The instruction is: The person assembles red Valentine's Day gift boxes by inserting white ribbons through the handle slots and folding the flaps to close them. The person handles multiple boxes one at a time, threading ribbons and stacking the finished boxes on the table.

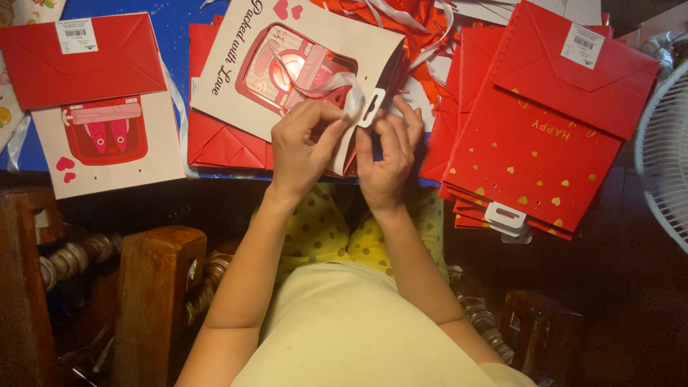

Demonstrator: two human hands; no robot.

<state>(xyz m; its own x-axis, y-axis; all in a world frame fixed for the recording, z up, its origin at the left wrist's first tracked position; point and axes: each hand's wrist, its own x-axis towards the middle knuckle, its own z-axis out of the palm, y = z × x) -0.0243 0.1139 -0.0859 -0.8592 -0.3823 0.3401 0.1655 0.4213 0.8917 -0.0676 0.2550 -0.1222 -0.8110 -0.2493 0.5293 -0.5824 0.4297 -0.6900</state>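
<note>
Two hands at the near edge of the blue table [172, 43], both on one cream gift bag [301, 64] lying flat with a red window printed on its face. Left hand [304, 147] with fingers pinched on a white ribbon [326, 84] looped across the bag's face; right hand [390, 161] with fingers closed on the small white hang tab [371, 107] at the bag's corner, just beside the left fingertips. Under that bag, a pile of flattened red bags [226, 143], number impossible to count. Left of the cream bag, one more cream bag [107, 154] with one red bag [82, 61] overlapping its top edge. Right of the cream bag, a fanned stack of red bags with gold hearts [534, 154], at least three edges visible, exact count unclear. Farther right, part of one white fan [663, 154].
</note>
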